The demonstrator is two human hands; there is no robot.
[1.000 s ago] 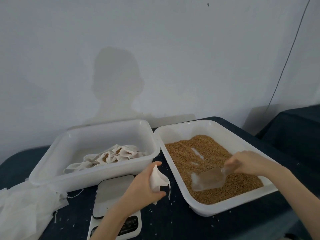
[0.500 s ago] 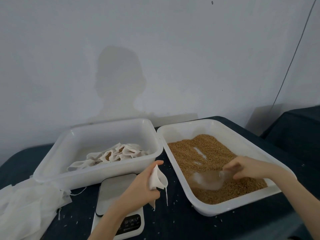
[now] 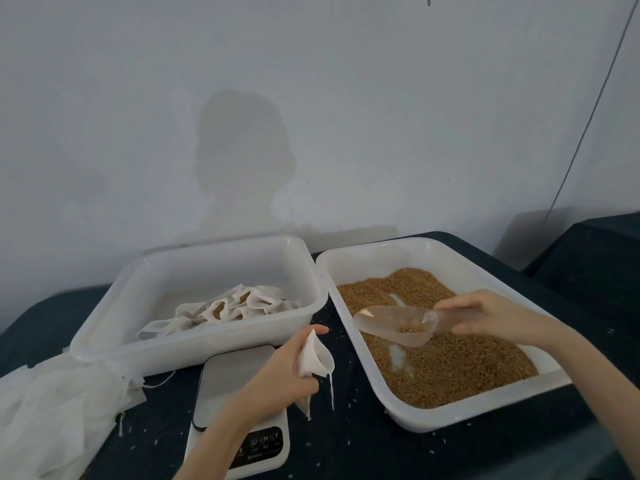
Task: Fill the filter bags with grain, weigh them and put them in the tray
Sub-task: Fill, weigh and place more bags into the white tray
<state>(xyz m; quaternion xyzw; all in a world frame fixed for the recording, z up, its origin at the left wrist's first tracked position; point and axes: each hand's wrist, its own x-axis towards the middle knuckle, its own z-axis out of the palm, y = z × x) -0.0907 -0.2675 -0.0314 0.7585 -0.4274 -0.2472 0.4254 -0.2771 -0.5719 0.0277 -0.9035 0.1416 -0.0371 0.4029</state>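
Note:
My left hand [image 3: 287, 368] grips a small white filter bag [image 3: 317, 356] with its mouth held open, above the gap between the scale and the grain tray. My right hand [image 3: 485, 317] holds the handle of a clear plastic scoop [image 3: 394, 323], lifted above the brown grain [image 3: 446, 365] with a little grain in it. The grain lies in a white tray [image 3: 346, 306] on the right. A second white tray [image 3: 114, 327] on the left holds several filled filter bags [image 3: 228, 308].
A white digital scale [image 3: 239, 382] sits at the front centre, below my left wrist. A heap of loose white filter bags [image 3: 52, 410] lies at the front left. The table has a dark blue cloth [image 3: 363, 441] with scattered grains. A grey wall stands behind.
The scoop has risen out of the grain with a small load and now points left toward the bag. My left hand with the bag has barely moved.

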